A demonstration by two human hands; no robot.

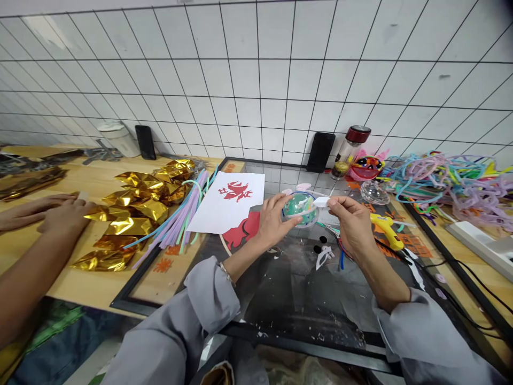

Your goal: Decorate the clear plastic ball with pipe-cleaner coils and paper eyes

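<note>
The left hand [274,220] grips the ball [297,203] over the tabletop [288,291]; the right hand [351,218] pinches the white piece [321,202] at the ball's right, long axis roughly sideways, between right fingertips and ball

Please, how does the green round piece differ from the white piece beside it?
The green round piece is shiny and bulging; the white piece looks flat and plain. The green round piece is larger than the white piece. The left hand holds the green round piece; the right hand pinches the white piece. Both are handheld.
</note>
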